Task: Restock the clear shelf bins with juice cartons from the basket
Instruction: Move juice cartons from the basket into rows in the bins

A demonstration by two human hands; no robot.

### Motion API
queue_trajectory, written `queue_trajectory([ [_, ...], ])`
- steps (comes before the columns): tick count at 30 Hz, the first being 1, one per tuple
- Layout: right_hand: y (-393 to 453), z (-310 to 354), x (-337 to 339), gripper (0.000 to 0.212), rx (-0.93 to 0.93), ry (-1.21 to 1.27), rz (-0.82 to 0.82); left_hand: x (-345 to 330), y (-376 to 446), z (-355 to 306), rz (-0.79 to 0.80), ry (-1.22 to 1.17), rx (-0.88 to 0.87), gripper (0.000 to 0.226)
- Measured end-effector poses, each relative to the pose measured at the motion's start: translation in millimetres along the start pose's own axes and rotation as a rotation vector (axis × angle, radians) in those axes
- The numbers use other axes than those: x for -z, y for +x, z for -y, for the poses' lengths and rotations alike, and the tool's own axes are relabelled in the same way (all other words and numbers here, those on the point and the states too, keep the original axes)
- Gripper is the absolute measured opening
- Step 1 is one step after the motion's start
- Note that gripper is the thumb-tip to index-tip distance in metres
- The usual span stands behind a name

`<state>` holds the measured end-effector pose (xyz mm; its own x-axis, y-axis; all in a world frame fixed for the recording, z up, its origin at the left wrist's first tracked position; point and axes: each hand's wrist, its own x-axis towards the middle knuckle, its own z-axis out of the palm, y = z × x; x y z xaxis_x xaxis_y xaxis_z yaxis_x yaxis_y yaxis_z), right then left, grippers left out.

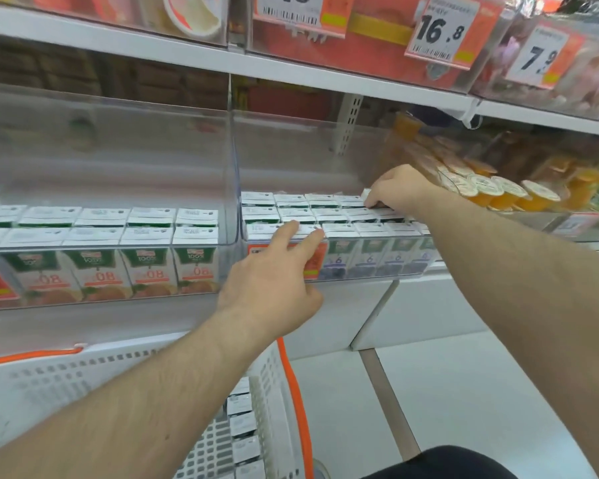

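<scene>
On the white shelf (222, 60) stand two clear bins side by side: the left bin (104, 188) holds rows of juice cartons with orange fruit on the front (149, 267), and the right bin (291, 150) holds rows of cartons with purple fruit (370, 257). Below, at the bottom left, is the white basket (66, 378) with an orange handle, and more cartons (242, 426) lie along its right wall. The left hand (274, 281) hovers before the right bin, its grip apart with fingers straight, the fingertips at the front row. The right hand (398, 188) reaches into the back right corner of this bin, and its fingers pinch a carton (369, 197) there.
</scene>
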<state>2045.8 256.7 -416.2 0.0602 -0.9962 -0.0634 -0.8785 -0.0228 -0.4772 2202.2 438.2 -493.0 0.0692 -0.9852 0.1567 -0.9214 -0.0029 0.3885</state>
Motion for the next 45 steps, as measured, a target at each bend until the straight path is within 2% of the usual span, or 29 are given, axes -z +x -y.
queue_trajectory([
  [1,3.4,1.3,-1.4,0.042,-0.021,0.026,0.034,-0.4,0.1,0.9,-0.002,-0.006,-0.003,0.077],
  [2,3.9,3.8,-1.3,0.029,-0.023,0.031,0.066,-0.8,0.5,2.2,-0.004,-0.012,-0.008,0.078],
  [3,3.3,6.6,-0.3,0.008,-0.030,0.018,0.098,-1.2,1.3,3.4,-0.007,-0.018,-0.014,0.078],
  [6,5.5,14.7,0.4,0.012,0.004,-0.021,0.157,-2.4,2.5,5.3,-0.003,-0.035,-0.022,0.079],
  [8,9.5,15.4,-2.3,0.027,0.033,0.006,0.158,-2.7,1.9,4.6,0.003,-0.045,-0.012,0.079],
  [11,7.2,18.9,-6.9,0.058,0.031,-0.085,0.172,0.6,1.9,1.2,0.014,-0.069,-0.007,0.086],
  [13,3.5,20.8,-8.3,0.070,0.006,-0.204,0.229,7.0,-2.5,-1.5,-0.005,-0.186,-0.004,0.097],
  [15,1.1,19.9,-9.7,0.077,-0.041,-0.324,0.239,14.8,-12.3,-2.5,-0.113,-0.357,-0.003,0.100],
  [17,-3.5,19.0,-15.6,0.083,-0.026,-0.400,0.097,21.7,-24.6,0.5,-0.205,-0.561,0.057,0.089],
  [19,-18.0,24.3,-24.4,0.080,0.079,-0.335,-0.179,28.8,-35.0,5.7,-0.197,-0.879,0.223,0.059],
  [21,-52.8,37.2,-31.8,0.058,0.263,-0.114,-0.380,36.1,-44.8,10.5,-0.136,-1.211,0.441,0.027],
  [22,-74.1,44.9,-36.1,0.047,0.316,0.030,-0.386,40.1,-50.0,12.9,-0.109,-1.327,0.535,0.019],
  [24,-117.0,59.3,-47.0,0.026,0.329,0.271,-0.263,47.7,-61.4,18.6,-0.061,-1.453,0.644,0.027],
  [27,-174.1,75.6,-63.2,0.013,0.257,0.442,0.182,56.5,-73.9,27.7,-0.059,-1.534,0.728,0.040],
  [29,-196.4,78.4,-72.4,0.009,0.249,0.428,0.425,60.3,-79.7,31.9,-0.056,-1.545,0.713,0.045],
  [31,-213.9,82.2,-79.6,0.005,0.288,0.391,0.522,64.6,-88.4,38.3,-0.052,-1.556,0.715,0.045],
  [34,-226.9,86.3,-86.3,0.021,0.376,0.357,0.471,68.6,-99.9,53.3,0.008,-1.610,0.690,0.045],
  [36,-234.3,90.6,-87.7,0.034,0.477,0.309,0.439,73.1,-107.1,71.2,-0.015,-1.633,0.585,0.038],
  [37,-237.6,92.6,-87.6,0.041,0.527,0.289,0.434,76.8,-112.1,81.1,-0.025,-1.622,0.511,0.044],
  [39,-241.1,97.6,-86.0,0.044,0.614,0.266,0.440,85.4,-121.5,103.4,0.047,-1.478,0.321,0.068],
  [42,-246.4,110.1,-78.6,0.043,0.709,0.284,0.528,97.9,-135.3,130.1,0.272,-1.111,0.066,0.090],
  [43,-248.4,115.3,-78.6,0.044,0.726,0.299,0.552,101.2,-138.7,134.8,0.324,-1.046,0.015,0.087],
  [45,-252.3,127.1,-84.2,0.049,0.752,0.307,0.547,104.4,-143.9,139.6,0.287,-0.947,-0.001,0.072],
])
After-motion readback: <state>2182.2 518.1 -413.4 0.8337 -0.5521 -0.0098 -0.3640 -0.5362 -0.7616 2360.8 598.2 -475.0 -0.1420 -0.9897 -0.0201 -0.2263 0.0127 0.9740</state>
